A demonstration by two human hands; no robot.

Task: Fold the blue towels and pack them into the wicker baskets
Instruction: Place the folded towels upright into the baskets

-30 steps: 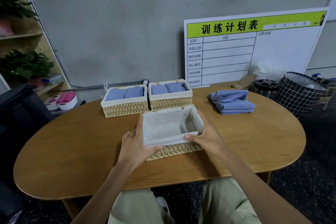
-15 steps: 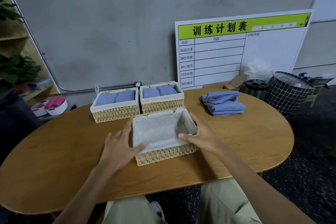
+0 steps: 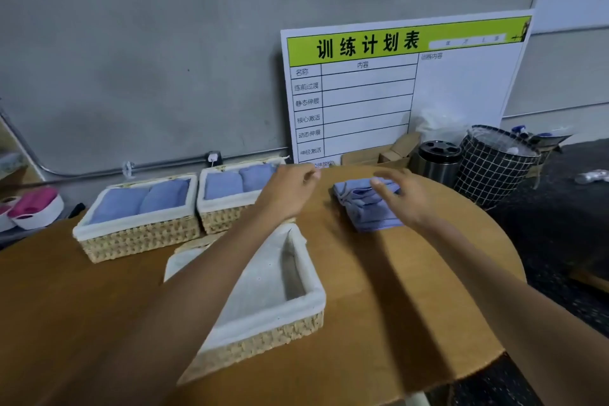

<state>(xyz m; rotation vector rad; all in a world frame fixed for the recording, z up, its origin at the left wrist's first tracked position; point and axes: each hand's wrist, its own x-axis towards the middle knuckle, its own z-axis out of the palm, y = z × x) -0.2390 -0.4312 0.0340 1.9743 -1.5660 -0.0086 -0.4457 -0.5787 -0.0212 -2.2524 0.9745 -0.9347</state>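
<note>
A: Reaching out over the wooden table [image 3: 379, 290], left hand [image 3: 290, 189] hovering with loosely curled fingers, gripping nothing.

B: Right hand [image 3: 400, 196] spreading open just above the stack of blue towels [image 3: 369, 211], lying near the far edge.

A: Sitting nearest, the empty lined basket [image 3: 280, 300]; lying behind it, two filled baskets [image 3: 138, 217], towels tucked inside.

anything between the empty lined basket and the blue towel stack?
Head view: only bare wooden tabletop between the empty white-lined wicker basket and the stack of folded blue towels.
</note>
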